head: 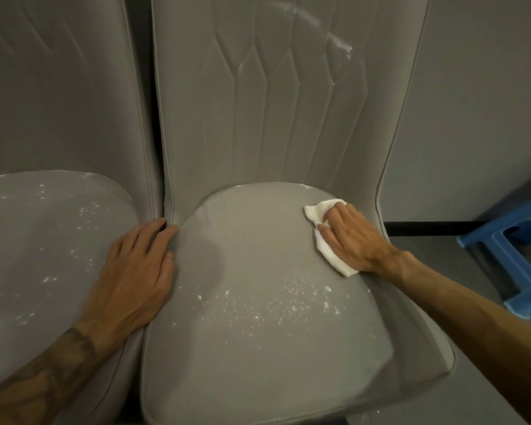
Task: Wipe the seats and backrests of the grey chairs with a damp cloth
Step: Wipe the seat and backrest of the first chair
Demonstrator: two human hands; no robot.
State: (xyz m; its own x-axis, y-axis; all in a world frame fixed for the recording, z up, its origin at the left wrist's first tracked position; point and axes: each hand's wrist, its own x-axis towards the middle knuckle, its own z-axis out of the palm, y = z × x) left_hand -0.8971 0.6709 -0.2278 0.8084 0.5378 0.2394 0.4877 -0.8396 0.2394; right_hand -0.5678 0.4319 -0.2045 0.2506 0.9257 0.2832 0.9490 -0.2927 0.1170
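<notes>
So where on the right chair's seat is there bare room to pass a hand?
The seat is bare between left hand and cloth, behind the specks, and along its front. Crowded: back right, where right hand presses the cloth.

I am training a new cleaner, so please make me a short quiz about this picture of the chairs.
1. True or false: the right hand presses the white cloth on the seat.
2. Where does the left hand rest? A) on the cloth B) at the seat's left edge C) out of view
3. What lies scattered on the seat's front part?
Key: 1 true; 2 B; 3 white specks.
</notes>
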